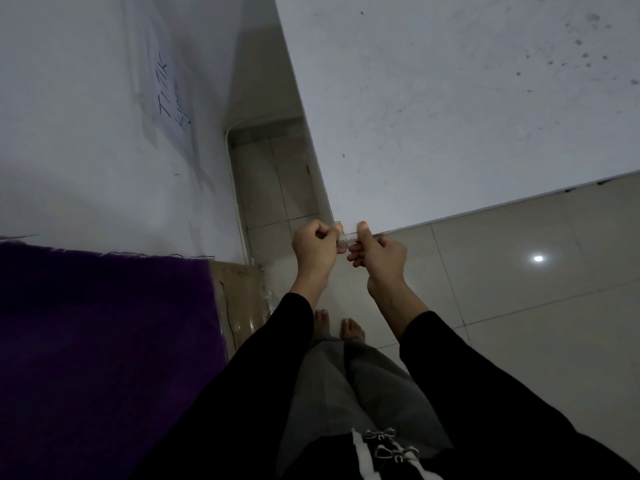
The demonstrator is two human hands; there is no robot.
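Wall point(450, 98): the white corner stands ahead of you, its edge just behind your hands.
Purple cloth point(104, 341): low on your left, beside a cardboard box point(242, 299).
Left hand point(317, 245): curled, pinching one end of the clear strip point(348, 240).
Right hand point(384, 256): curled, thumb up, pinching the other end.
Clear strip: small, held level between both hands.

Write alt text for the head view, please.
A left hand and right hand pinch a small clear strip at a wall corner above a tiled floor. A purple cloth is at left; a handwritten paper hangs above it.
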